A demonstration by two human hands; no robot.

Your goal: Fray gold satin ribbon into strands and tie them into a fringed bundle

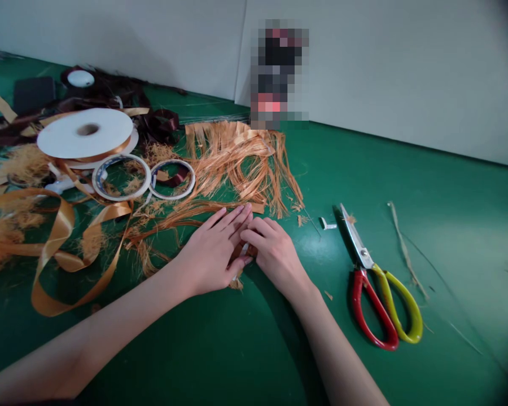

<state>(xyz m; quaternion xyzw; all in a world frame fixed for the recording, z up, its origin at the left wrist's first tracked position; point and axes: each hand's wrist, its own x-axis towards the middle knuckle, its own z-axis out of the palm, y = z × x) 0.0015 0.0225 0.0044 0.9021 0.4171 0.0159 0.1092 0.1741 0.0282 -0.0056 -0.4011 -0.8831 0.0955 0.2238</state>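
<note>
Farthest left of the left hand (214,248), one golden ribbon (63,223) curls loosely on the green desk (461,237); beyond it sits one white spool (63,134). Two tape rolls (121,197) lie nearer, ahead and left of that hand. Directly ahead is one heap of fringed strips (232,155), their number unclear. The left hand lies flattened, fingers straight, thumb bent in; the right hand (277,251) has curled fingers. Whether either pinches is hidden. Between them, a small piece (244,248), mostly covered, shows brown with a white strip. Right of the right hand: one pair of scissors (365,258), blades parted slightly, one handle red, one yellow.
</note>
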